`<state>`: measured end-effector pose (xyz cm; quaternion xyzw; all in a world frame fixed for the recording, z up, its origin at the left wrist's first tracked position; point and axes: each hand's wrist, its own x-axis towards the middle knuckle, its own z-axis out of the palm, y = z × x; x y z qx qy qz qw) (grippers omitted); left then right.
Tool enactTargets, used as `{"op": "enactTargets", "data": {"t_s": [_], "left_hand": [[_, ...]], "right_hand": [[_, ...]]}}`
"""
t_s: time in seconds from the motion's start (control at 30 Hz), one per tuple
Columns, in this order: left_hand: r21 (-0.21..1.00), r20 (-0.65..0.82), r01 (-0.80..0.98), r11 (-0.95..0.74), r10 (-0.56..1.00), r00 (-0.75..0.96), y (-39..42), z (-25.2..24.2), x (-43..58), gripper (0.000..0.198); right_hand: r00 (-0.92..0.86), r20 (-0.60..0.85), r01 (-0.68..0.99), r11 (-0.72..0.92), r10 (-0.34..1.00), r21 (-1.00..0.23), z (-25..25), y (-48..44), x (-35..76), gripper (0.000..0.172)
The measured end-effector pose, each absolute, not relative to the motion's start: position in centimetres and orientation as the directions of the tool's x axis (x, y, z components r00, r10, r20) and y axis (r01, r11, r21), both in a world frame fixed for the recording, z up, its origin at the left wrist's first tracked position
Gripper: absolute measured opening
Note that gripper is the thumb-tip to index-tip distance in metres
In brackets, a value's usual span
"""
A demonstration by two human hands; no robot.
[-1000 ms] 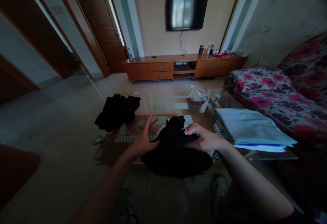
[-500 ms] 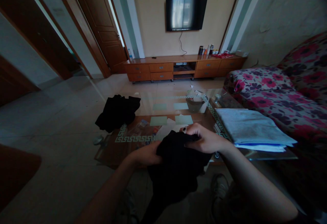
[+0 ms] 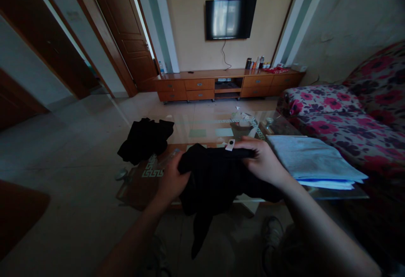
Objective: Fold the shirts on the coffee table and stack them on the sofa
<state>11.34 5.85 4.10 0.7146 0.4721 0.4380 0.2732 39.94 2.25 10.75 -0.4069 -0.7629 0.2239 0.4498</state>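
Note:
Between my hands hangs a black garment [image 3: 211, 180], its upper edge held up over the near side of the glass coffee table [image 3: 186, 119]. My left hand [image 3: 174, 176] is closed around its left upper corner. On the right, my right hand [image 3: 261, 159] grips the other end of that edge, fingers wrapped over the cloth. A small white label with a dark dot [image 3: 230, 144] sticks up at the edge beside my right fingers. One narrow piece of the cloth dangles below the table's front edge. Which kind of garment it is, I cannot make out.
A crumpled black cloth [image 3: 146, 140] lies on the table's left end. Folded light blue-grey cloths [image 3: 313, 159] are stacked at the right. Beyond stand a low wooden TV cabinet [image 3: 199, 84] and a wall-mounted television [image 3: 230, 19]. A flowered sofa [image 3: 335, 104] is on the right.
My hands have moved apart and up, spreading the garment's upper edge wider. The bunched cloth now hangs more open, and the white label shows at the edge.

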Motion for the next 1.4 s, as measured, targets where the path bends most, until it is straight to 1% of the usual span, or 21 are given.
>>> {"op": "enactTargets", "data": {"t_s": [0.07, 0.1, 0.2, 0.27, 0.37, 0.43, 0.5, 0.6, 0.67, 0.73, 0.8, 0.87, 0.93, 1.0, 1.07, 1.13, 1.17, 1.23, 1.3, 1.37, 1.4], "left_hand": [[0.786, 0.342, 0.502, -0.360, 0.930, 0.133, 5.7, 5.0, 10.9, 0.012], [0.771, 0.332, 0.541, -0.336, 0.937, 0.110, 5.6, 5.3, 10.8, 0.010], [0.703, 0.326, 0.653, -0.282, 0.944, 0.057, 6.0, 6.0, 10.1, 0.014], [0.652, 0.332, 0.708, -0.271, 0.942, 0.055, 6.6, 6.0, 9.4, 0.021], [0.602, 0.363, 0.744, -0.290, 0.929, 0.069, 7.8, 5.4, 8.3, 0.035], [0.557, 0.381, 0.766, -0.320, 0.918, 0.106, 8.5, 4.9, 7.5, 0.039], [0.461, 0.355, 0.826, -0.326, 0.920, 0.165, 9.0, 4.5, 6.7, 0.038], [0.265, 0.237, 0.931, -0.251, 0.953, 0.189, 9.4, 3.7, 5.9, 0.029], [0.202, 0.145, 0.960, -0.196, 0.975, 0.168, 9.6, 3.3, 5.5, 0.025], [0.219, 0.070, 0.961, -0.169, 0.985, 0.158, 9.7, 3.1, 5.4, 0.020], [0.308, 0.060, 0.939, -0.155, 0.988, 0.143, 9.7, 3.0, 5.6, 0.014], [0.431, 0.120, 0.890, -0.152, 0.987, 0.110, 9.6, 3.1, 5.9, 0.008], [0.515, 0.185, 0.842, -0.159, 0.980, 0.072, 9.4, 3.1, 6.2, 0.006], [0.516, 0.218, 0.839, -0.171, 0.974, 0.065, 9.5, 3.0, 6.4, 0.008], [0.473, 0.202, 0.864, -0.170, 0.976, 0.082, 9.8, 2.6, 6.3, 0.011], [0.439, 0.146, 0.886, -0.152, 0.985, 0.096, 10.2, 2.2, 6.0, 0.014], [0.430, 0.115, 0.893, -0.132, 0.989, 0.090, 10.5, 2.1, 5.8, 0.016], [0.449, 0.073, 0.888, -0.105, 0.994, 0.080, 10.9, 2.0, 5.3, 0.022], [0.520, 0.066, 0.849, -0.096, 0.995, 0.072, 11.2, 2.2, 4.8, 0.022], [0.590, 0.088, 0.803, -0.084, 0.995, 0.039, 11.2, 2.5, 4.4, 0.018], [0.596, 0.104, 0.800, -0.067, 0.995, 0.006, 11.2, 2.7, 4.3, 0.016]], "right_hand": [[-0.175, 0.562, 0.487, 0.567, 0.808, -0.664, 10.9, 2.5, 40.6, 0.056], [-0.145, 0.578, 0.529, 0.556, 0.803, -0.641, 10.8, 2.7, 41.1, 0.059], [-0.072, 0.607, 0.670, 0.489, 0.791, -0.559, 9.8, 3.8, 42.8, 0.061], [0.015, 0.617, 0.750, 0.399, 0.787, -0.528, 8.7, 4.5, 44.0, 0.053], [0.163, 0.591, 0.792, 0.252, 0.790, -0.556, 7.1, 5.2, 45.5, 0.029], [0.204, 0.546, 0.762, 0.218, 0.812, -0.610, 6.4, 5.4, 46.0, 0.023], [0.220, 0.504, 0.701, 0.224, 0.835, -0.677, 5.8, 5.6, 46.2, 0.022], [0.265, 0.439, 0.570, 0.228, 0.858, -0.790, 4.9, 6.2, 46.1, 0.023], [0.291, 0.339, 0.442, 0.189, 0.895, -0.877, 4.3, 6.7, 45.9, 0.025], [0.307, 0.219, 0.289, 0.128, 0.926, -0.949, 3.7, 7.1, 45.5, 0.027], [0.307, 0.130, 0.164, 0.082, 0.943, -0.983, 3.5, 7.1, 45.2, 0.029], [0.257, 0.099, 0.113, 0.072, 0.961, -0.991, 3.5, 6.8, 44.9, 0.031], [0.128, 0.107, 0.154, 0.087, 0.986, -0.984, 3.6, 6.4, 45.0, 0.037], [-0.006, 0.115, 0.305, 0.111, 0.993, -0.946, 3.3, 6.1, 45.5, 0.050], [-0.032, 0.102, 0.535, 0.103, 0.994, -0.839, 2.5, 6.2, 46.1, 0.059], [0.037, 0.095, 0.739, 0.036, 0.995, -0.672, 1.5, 6.5, 46.9, 0.053], [0.084, 0.100, 0.810, -0.010, 0.991, -0.586, 1.0, 6.8, 47.2, 0.049], [0.169, 0.112, 0.892, -0.103, 0.979, -0.440, 0.3, 7.1, 48.0, 0.041], [0.259, 0.120, 0.918, -0.205, 0.959, -0.338, -0.2, 7.1, 48.6, 0.031], [0.346, 0.106, 0.908, -0.304, 0.932, -0.290, -0.5, 6.9, 49.2, 0.024], [0.376, 0.089, 0.898, -0.339, 0.922, -0.282, -0.6, 6.8, 49.5, 0.023]]}}
